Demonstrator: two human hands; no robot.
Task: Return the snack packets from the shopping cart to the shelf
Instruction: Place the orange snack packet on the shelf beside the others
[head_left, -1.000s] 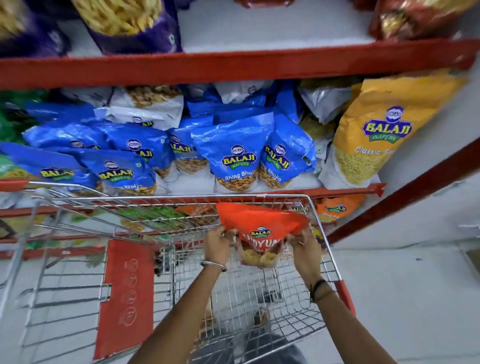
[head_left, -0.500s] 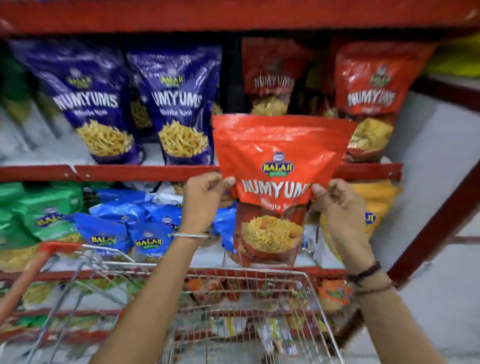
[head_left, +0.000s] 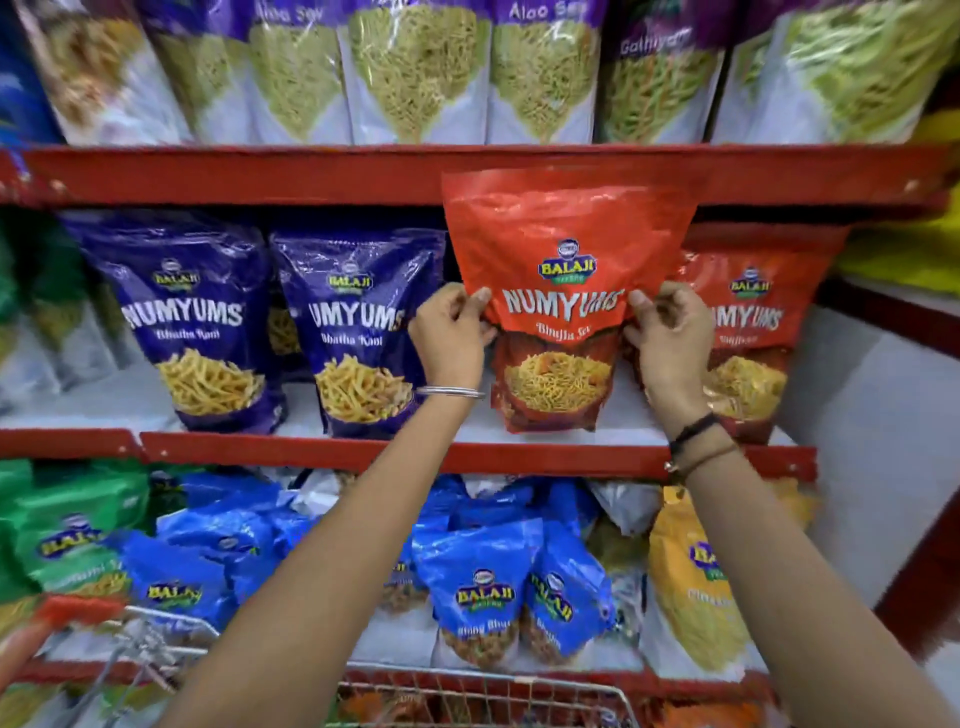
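An orange-red Numyums snack packet (head_left: 561, 249) stands upright over the middle shelf (head_left: 363, 454), its bottom at the shelf board, its top in front of the red rail above. My left hand (head_left: 454, 332) pinches its left edge and my right hand (head_left: 667, 340) grips its right edge. A matching red packet (head_left: 753, 332) stands just right of it, partly behind my right hand. The shopping cart's wire rim (head_left: 483, 691) shows at the bottom edge, below my forearms.
Two purple Numyums packets (head_left: 208, 322) stand left on the same shelf. The top shelf holds white and purple sev bags (head_left: 415, 73). Blue packets (head_left: 483, 587), green ones (head_left: 67, 540) and a yellow one (head_left: 696, 587) fill the lower shelf. A grey wall lies right.
Both hands lifted the red packet out of the cart and up to the middle shelf. The view tilted upward, so the cart dropped to the bottom edge.
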